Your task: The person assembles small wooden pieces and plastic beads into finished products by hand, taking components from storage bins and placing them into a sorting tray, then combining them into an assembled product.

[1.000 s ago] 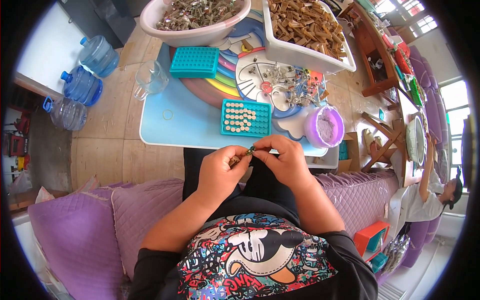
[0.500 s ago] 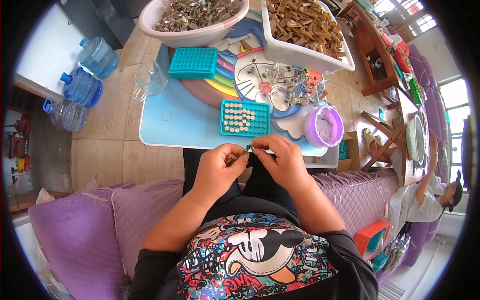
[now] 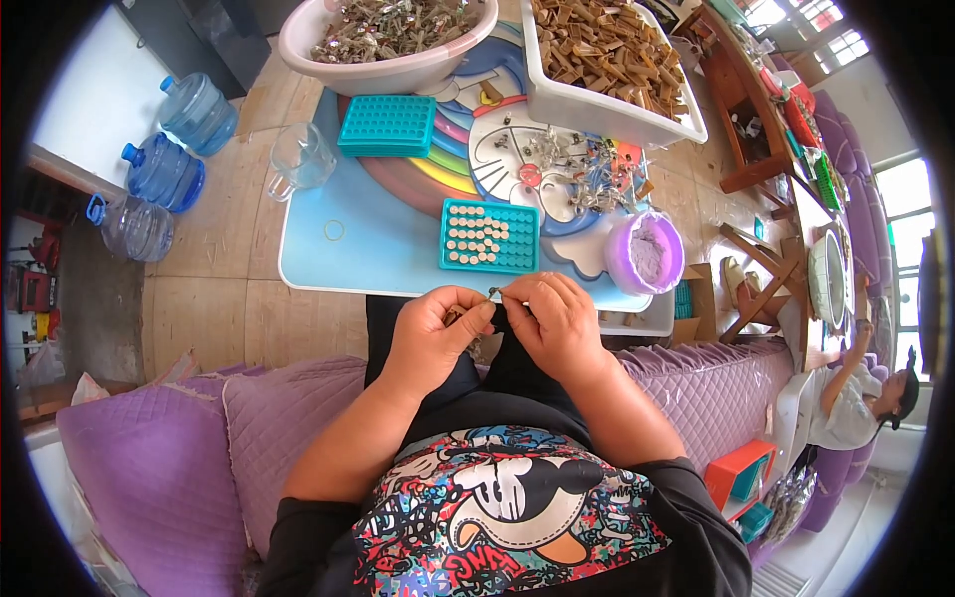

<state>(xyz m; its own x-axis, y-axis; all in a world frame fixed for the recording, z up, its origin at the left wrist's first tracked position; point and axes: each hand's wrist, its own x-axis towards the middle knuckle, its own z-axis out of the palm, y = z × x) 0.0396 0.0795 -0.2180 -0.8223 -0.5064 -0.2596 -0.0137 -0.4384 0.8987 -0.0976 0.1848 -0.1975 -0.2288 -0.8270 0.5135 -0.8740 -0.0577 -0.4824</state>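
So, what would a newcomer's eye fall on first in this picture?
Probably the white bin heaped with brown pieces, at the far right of the cartoon-printed table, and the pink basin to its left. Nearer, a teal tray partly filled with pale discs lies just beyond the small held piece.

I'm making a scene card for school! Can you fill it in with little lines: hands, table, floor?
Left hand grip: pinching small part
Right hand grip: close against the same small part
Tray: teal, partly filled with pale discs
Table, far end: pink tub, white bin
Table, right: purple bucket
Floor, left: three jugs
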